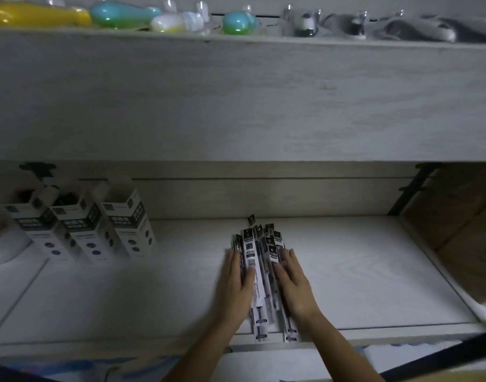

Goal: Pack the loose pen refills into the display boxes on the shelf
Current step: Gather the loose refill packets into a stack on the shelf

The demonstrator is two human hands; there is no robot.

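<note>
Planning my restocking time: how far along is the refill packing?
Early, it seems. Done: three display boxes stand open at left; contents unclear. In hand: left hand and right hand press the loose refills together. Left: that whole pile lies on the shelf, unboxed.

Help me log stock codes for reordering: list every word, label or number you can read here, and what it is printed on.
No text here can be quoted; the picture is dim and soft.
Display boxes: dark label panels with pale print, too blurred to read.
Pen refills: sleeves with barcode-like stripes and small print, too small and blurred to read.
Toys on the upper shelf: no lettering visible.
</note>
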